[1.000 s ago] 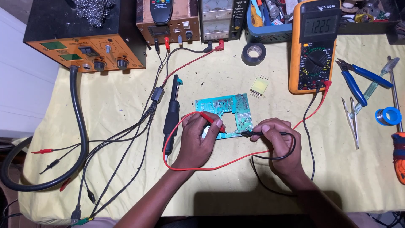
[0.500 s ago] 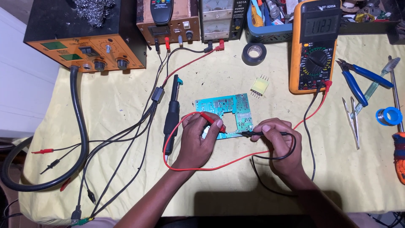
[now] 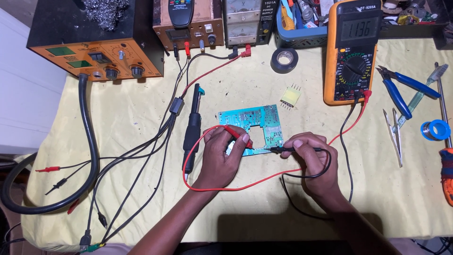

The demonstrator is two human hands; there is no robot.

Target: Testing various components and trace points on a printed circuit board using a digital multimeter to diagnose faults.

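A teal circuit board [image 3: 255, 123] lies in the middle of the yellow cloth. My left hand [image 3: 222, 158] grips a red test probe [image 3: 234, 132] with its tip on the board's near edge. My right hand [image 3: 314, 163] grips a black test probe [image 3: 292, 149], its tip touching the board a little to the right of the red one. Red and black leads run from both probes to an orange multimeter [image 3: 353, 52] at the back right, whose display is lit.
A black soldering handle [image 3: 192, 132] lies left of the board. An orange station [image 3: 94, 40] and bench supplies [image 3: 217, 21] stand at the back. Tape roll [image 3: 284, 60], a small yellow part [image 3: 290, 97], blue pliers [image 3: 401, 85], tweezers [image 3: 394, 134] and solder spool [image 3: 434, 130] lie right.
Both hands stay on the board with the probes. The multimeter's display reading has changed.
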